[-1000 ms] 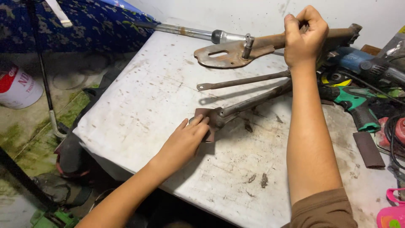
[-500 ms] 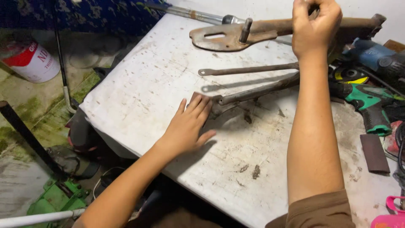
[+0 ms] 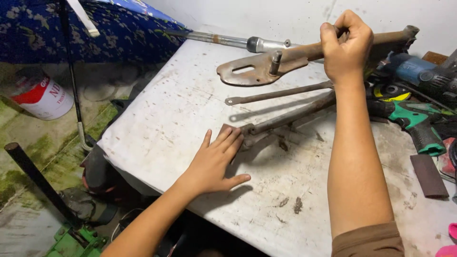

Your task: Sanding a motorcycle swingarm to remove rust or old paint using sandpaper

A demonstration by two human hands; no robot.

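A rusty metal frame part lies on a dirty white table (image 3: pixel 157 123). Its flat plate end (image 3: pixel 247 71) with a slot is raised at the far side, and two thin rods (image 3: pixel 281 93) run below it toward the right. My right hand (image 3: pixel 345 45) is closed around the upper tube of this frame, lifting it off the table. My left hand (image 3: pixel 214 159) lies flat with fingers spread on the table, its fingertips pressing the rusty lower end (image 3: pixel 245 133) of one rod.
Power tools sit at the table's right: a blue grinder (image 3: pixel 409 69) and a green drill (image 3: pixel 414 123). A dark block (image 3: pixel 427 175) lies near them. A patterned umbrella (image 3: pixel 95 28), a white bucket (image 3: pixel 38 95) and a black pole (image 3: pixel 33 176) are on the left, by the mossy floor.
The view has shifted slightly. My left hand stays flat on the rod's end and my right hand keeps its grip on the upper tube.
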